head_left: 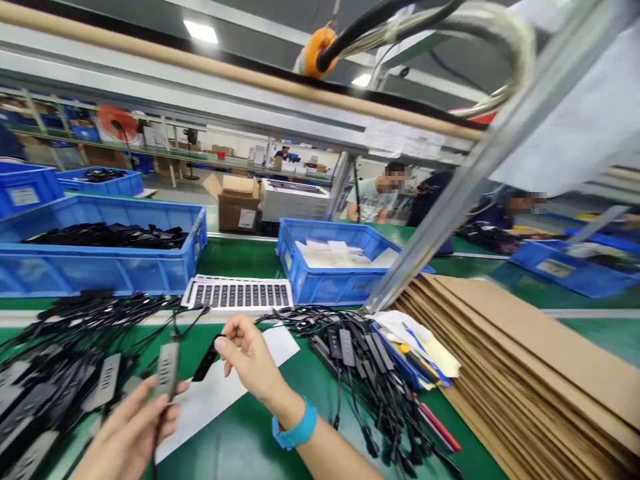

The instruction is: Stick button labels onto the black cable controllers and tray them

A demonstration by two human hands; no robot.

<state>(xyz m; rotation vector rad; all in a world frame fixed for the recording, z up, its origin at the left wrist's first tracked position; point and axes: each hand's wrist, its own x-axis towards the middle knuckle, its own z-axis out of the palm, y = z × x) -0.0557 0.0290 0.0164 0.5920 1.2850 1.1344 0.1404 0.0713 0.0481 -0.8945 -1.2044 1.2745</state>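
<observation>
My left hand (131, 425) is closed around a grey USB hub (168, 370), held upright with its row of slots facing me and a cable hanging below. To its right, my right hand (253, 365), with a blue band on the wrist, pinches a thin black strip (206, 362) by its upper end. The strip hangs tilted and apart from the hub. Under both hands lies a white paper sheet (210, 405). Behind them is a white sheet with a row of dark labels (240, 293).
Heaps of cabled hubs lie at left (55, 393) and right (367, 357). Blue bins (100, 267) stand behind. Stacked cardboard (540, 360) and a slanted metal post (450, 200) are on the right, near a small tool tray (413, 360). Several people sit farther back.
</observation>
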